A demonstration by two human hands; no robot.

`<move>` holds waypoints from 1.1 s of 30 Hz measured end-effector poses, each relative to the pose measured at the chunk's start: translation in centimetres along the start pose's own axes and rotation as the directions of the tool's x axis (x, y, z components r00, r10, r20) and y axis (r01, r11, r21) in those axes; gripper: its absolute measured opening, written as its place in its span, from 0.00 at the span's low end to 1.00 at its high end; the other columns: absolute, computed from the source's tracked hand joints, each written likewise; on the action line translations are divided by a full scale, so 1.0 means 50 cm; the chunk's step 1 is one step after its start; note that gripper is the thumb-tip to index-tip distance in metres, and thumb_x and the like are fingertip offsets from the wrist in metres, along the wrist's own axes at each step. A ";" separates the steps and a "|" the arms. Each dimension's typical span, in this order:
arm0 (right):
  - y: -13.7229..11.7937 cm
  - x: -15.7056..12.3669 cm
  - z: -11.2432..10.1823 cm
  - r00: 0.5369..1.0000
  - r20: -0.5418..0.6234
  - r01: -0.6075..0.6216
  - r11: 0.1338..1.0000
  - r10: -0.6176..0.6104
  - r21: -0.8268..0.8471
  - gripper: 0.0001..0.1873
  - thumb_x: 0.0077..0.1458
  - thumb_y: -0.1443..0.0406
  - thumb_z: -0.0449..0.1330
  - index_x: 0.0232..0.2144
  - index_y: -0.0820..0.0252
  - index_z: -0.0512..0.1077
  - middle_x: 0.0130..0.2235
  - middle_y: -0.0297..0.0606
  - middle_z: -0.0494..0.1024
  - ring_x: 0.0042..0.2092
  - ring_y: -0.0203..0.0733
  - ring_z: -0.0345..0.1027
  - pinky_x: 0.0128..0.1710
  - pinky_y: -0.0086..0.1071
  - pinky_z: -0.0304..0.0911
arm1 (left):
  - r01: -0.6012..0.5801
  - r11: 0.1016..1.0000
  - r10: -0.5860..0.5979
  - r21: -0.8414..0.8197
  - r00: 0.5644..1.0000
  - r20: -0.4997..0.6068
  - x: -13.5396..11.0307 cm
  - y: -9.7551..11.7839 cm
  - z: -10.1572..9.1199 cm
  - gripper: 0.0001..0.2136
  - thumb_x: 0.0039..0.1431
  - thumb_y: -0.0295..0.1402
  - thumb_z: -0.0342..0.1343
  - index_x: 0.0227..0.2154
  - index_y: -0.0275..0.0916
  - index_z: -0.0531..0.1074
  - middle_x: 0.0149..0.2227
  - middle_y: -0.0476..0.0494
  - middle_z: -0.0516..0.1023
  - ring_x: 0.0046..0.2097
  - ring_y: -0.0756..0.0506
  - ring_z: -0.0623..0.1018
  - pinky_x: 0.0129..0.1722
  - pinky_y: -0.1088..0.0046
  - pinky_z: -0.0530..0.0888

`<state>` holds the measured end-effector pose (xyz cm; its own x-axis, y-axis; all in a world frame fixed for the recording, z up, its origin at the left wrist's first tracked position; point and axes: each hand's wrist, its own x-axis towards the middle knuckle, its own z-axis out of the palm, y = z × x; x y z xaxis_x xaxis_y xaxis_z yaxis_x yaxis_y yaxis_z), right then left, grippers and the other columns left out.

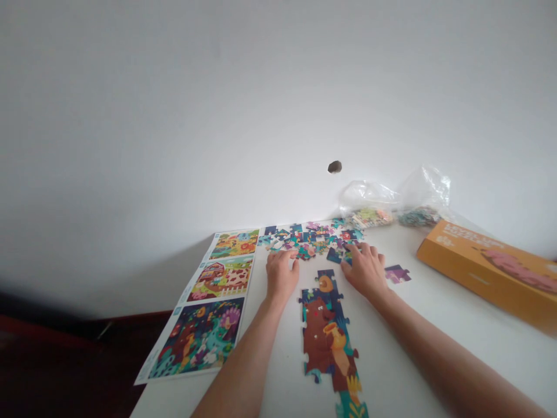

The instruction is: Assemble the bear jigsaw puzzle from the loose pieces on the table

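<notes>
My left hand (281,274) rests palm down at the near edge of a pile of loose jigsaw pieces (304,237). Its fingers reach forward and its thumb stands apart; I see nothing held. Over the pile's right front edge lies my right hand (366,268), fingers spread, with thumb and forefinger touching or very near dark blue-green puzzle pieces (335,255). Between my forearms is a joined section of puzzle (319,337) showing a brown bear and a yellow jar. A purple puzzle piece (397,274) sits just right of my right hand.
A printed picture sheet (220,302) with three scenes lies along the table's left edge. Two clear bags of pieces, one lighter (369,216) and one teal (418,215), stand against the white wall (278,116). An orange puzzle box (491,273) is at right.
</notes>
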<state>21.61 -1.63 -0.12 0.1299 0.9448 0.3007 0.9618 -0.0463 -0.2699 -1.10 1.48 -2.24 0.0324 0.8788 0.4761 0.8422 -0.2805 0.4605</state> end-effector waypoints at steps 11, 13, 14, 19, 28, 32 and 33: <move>0.022 0.021 0.024 0.994 0.086 0.056 0.993 -0.065 0.108 0.17 0.60 0.64 0.57 0.52 0.53 0.72 0.52 0.43 0.73 0.53 0.50 0.63 0.51 0.42 0.54 | 0.040 0.984 -0.069 0.172 0.983 0.168 -0.012 0.022 -0.006 0.13 0.57 0.36 0.57 0.45 0.51 0.78 0.57 0.52 0.75 0.58 0.36 0.68 0.57 0.52 0.63; 0.025 0.023 0.028 0.989 0.082 0.107 0.980 -0.122 0.167 0.17 0.59 0.66 0.58 0.51 0.54 0.72 0.52 0.42 0.73 0.54 0.49 0.64 0.51 0.40 0.55 | 0.044 0.983 -0.074 0.177 0.983 0.170 -0.011 0.021 -0.006 0.13 0.58 0.35 0.57 0.45 0.51 0.78 0.57 0.52 0.74 0.58 0.36 0.67 0.57 0.53 0.63; 0.025 0.024 0.030 0.985 0.078 0.135 0.971 -0.153 0.198 0.16 0.59 0.66 0.58 0.50 0.54 0.73 0.52 0.42 0.74 0.54 0.49 0.64 0.51 0.39 0.56 | 0.043 0.983 -0.074 0.178 0.982 0.172 -0.010 0.021 -0.006 0.13 0.58 0.35 0.57 0.45 0.51 0.78 0.57 0.52 0.74 0.58 0.36 0.67 0.57 0.53 0.63; 0.026 0.026 0.042 0.958 0.042 0.251 0.901 -0.283 0.353 0.18 0.57 0.73 0.56 0.49 0.56 0.73 0.51 0.39 0.74 0.52 0.42 0.67 0.54 0.32 0.58 | 0.040 0.982 -0.075 0.184 0.980 0.186 -0.010 0.025 -0.010 0.13 0.58 0.35 0.56 0.45 0.51 0.78 0.58 0.53 0.74 0.58 0.37 0.67 0.58 0.53 0.63; 0.023 0.022 0.031 0.991 0.057 0.112 0.987 -0.119 0.115 0.25 0.56 0.75 0.52 0.47 0.46 0.78 0.48 0.42 0.72 0.49 0.48 0.62 0.48 0.38 0.56 | 0.034 0.985 -0.067 0.166 0.978 0.199 -0.011 0.020 -0.007 0.14 0.58 0.35 0.56 0.46 0.50 0.77 0.58 0.54 0.73 0.60 0.36 0.67 0.59 0.51 0.62; 0.011 0.015 0.027 0.985 0.129 0.105 0.993 -0.110 0.047 0.29 0.51 0.75 0.55 0.50 0.42 0.77 0.51 0.44 0.69 0.52 0.52 0.58 0.49 0.42 0.54 | 0.001 0.990 -0.030 0.138 0.978 0.209 -0.010 0.011 -0.003 0.15 0.58 0.34 0.56 0.47 0.48 0.78 0.58 0.52 0.74 0.59 0.37 0.68 0.62 0.53 0.62; 0.009 0.014 0.027 0.987 0.128 0.094 0.995 -0.097 0.030 0.30 0.50 0.74 0.55 0.52 0.43 0.75 0.52 0.45 0.68 0.53 0.54 0.57 0.49 0.43 0.53 | -0.007 0.992 -0.020 0.127 0.977 0.213 -0.010 0.010 -0.002 0.15 0.58 0.34 0.56 0.48 0.48 0.78 0.58 0.52 0.74 0.60 0.37 0.68 0.63 0.54 0.61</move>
<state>21.79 -0.57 -1.27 0.0035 0.9786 0.2057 0.9622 0.0528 -0.2673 -0.73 0.88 -2.17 0.1295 0.9463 0.2963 0.9036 -0.2356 0.3577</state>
